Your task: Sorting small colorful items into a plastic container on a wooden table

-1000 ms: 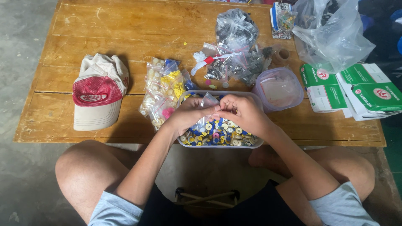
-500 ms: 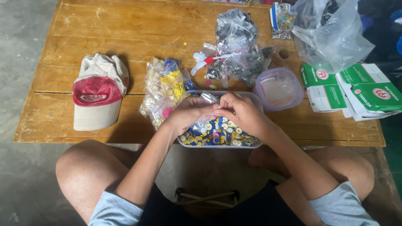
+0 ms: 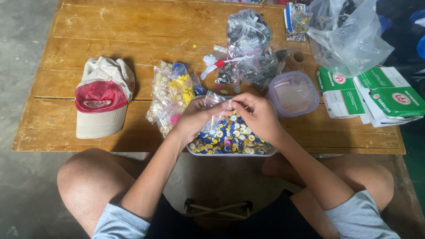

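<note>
Hands together over the button tub (image 3: 230,152): left hand (image 3: 195,119) and right hand (image 3: 259,116) pinching one small clear bag (image 3: 215,110).

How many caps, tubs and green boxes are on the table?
Cap: 1
Tubs: 2, one full of buttons, one clear with a lid
Green boxes: 3 that I can tell
Total: 6
</note>
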